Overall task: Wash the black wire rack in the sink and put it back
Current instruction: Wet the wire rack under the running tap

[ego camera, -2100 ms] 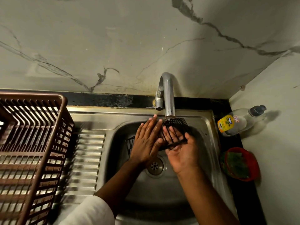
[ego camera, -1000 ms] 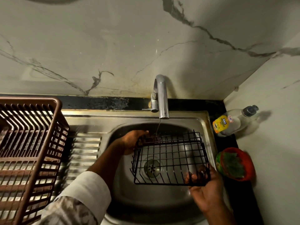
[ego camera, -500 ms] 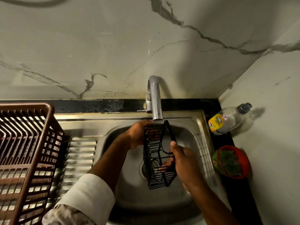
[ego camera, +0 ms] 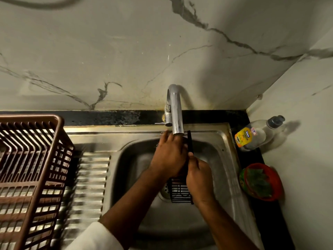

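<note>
Over the steel sink [ego camera: 227,156], the black wire rack [ego camera: 180,192] stood on edge beneath the tap [ego camera: 175,114], held between both hands. The left hand [ego camera: 168,157] lay across its left face, fingers fairly straight, reaching towards the spout. The right hand [ego camera: 199,175] curled round its right edge. Far right, a dishwash gel bottle [ego camera: 255,135] lay on the black worktop [ego camera: 252,157]; left, a brown dish basket [ego camera: 34,170].

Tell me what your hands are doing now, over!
Left hand flat on the black wire rack, right hand gripping it. Rack on edge in the sink, under the tap. Nothing blocking.
</note>
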{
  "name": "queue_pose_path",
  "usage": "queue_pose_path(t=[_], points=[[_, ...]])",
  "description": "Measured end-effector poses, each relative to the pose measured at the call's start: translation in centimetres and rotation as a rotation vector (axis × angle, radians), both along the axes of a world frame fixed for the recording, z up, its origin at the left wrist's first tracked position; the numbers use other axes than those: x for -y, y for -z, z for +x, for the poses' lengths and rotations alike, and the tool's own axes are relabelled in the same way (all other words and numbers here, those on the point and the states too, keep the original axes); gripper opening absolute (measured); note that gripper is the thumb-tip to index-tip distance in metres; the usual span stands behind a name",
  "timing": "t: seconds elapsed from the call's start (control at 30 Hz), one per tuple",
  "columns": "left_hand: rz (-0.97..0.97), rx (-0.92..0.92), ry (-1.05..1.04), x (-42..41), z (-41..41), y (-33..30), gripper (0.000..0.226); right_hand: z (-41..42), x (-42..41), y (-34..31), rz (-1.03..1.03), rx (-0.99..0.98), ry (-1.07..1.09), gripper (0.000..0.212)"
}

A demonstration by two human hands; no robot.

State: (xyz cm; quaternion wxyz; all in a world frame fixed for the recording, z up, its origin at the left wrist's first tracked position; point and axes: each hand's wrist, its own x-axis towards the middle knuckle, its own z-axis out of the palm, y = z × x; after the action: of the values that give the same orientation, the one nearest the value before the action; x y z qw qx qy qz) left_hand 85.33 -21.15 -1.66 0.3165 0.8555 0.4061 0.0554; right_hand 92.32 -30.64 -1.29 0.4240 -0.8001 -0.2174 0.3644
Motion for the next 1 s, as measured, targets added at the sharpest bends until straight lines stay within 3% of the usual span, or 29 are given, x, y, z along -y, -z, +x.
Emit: queue_pose_path(t=[0.1, 0.17, 0.2, 0.27, 0.3, 0.5, 0.63, 0.73, 0.87, 1.0], points=[[0.073, 0.047, 0.038, 2.5, -1.2, 1.7, 0.073, 0.0, 0.4, 0.1, 0.048, -0.131, 0.095, 0.043], [0.048, 0.248, -0.065, 4.1, -2.2, 2.1, 0.069, -0.3, 0.6, 0.2, 0.095, -0.182, 0.098, 0.041], [-0.100, 0.406, -0.168, 4.4, -2.7, 2.7, 0.066, -0.4, 0.7, 0.1, 0.124, -0.217, 0.114, 0.040], [-0.576, 0.718, -0.373, 4.3, -3.3, 3.2, 0.066, -0.5, 0.5, -0.6, 0.190, -0.332, 0.191, 0.041], [-0.725, 0.792, -0.436, 4.0, -3.6, 4.2, 0.062, -0.6, 0.4, -0.9, 0.221, -0.406, 0.234, 0.041], [-0.763, 0.648, -0.508, 2.9, -7.3, 14.2, 0.064, 0.0, 0.6, -1.8, 0.333, -0.593, 0.276, 0.041], [-1.094, 0.583, -0.798, 3.1, -8.0, 16.9, 0.060, 1.3, 2.1, -1.9, 0.367, -0.608, 0.290, 0.038], [-0.948, 0.415, -0.878, 3.0, -8.6, 17.2, 0.051, 2.5, 3.3, -1.4, 0.351, -0.593, 0.283, 0.038], [-0.837, 0.439, -1.028, 2.0, -9.2, 15.7, 0.050, 2.3, 4.2, 0.2, 0.251, -0.408, 0.115, 0.039], [-0.891, 0.471, -0.948, 0.7, -9.2, 11.7, 0.058, 1.2, 5.4, 3.3, 0.105, -0.118, -0.296, 0.043]])
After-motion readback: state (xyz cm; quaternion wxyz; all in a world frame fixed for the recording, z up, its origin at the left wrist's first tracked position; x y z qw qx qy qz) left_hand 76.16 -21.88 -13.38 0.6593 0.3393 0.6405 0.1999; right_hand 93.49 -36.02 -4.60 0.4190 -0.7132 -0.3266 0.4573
